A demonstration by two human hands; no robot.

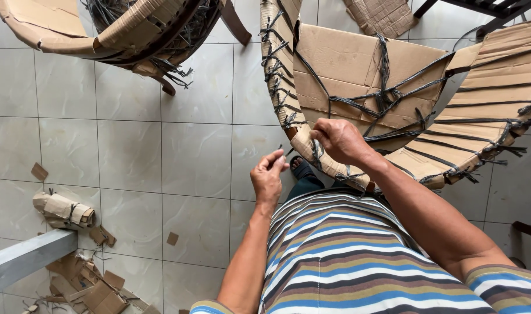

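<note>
Striped shirt (pixel 347 256) below; both hands pinch a strap (pixel 288 152) end on cardboard-wrapped chair (pixel 358 75), L (pixel 269 177) & R (pixel 338 141). Most ties still on.

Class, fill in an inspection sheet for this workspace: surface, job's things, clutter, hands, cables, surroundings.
Surface: pale tiled floor.
Job's things: cardboard-wrapped chair bound with dark string; its wrapped rim sits at the hands.
Clutter: cardboard scraps and a tied cardboard roll at lower left.
Hands: left hand pinches something thin, too small to tell; right hand grips at the rim's ties.
Cables: nothing seen.
Surroundings: second wrapped chair upper left; grey beam; sandalled foot.
</note>
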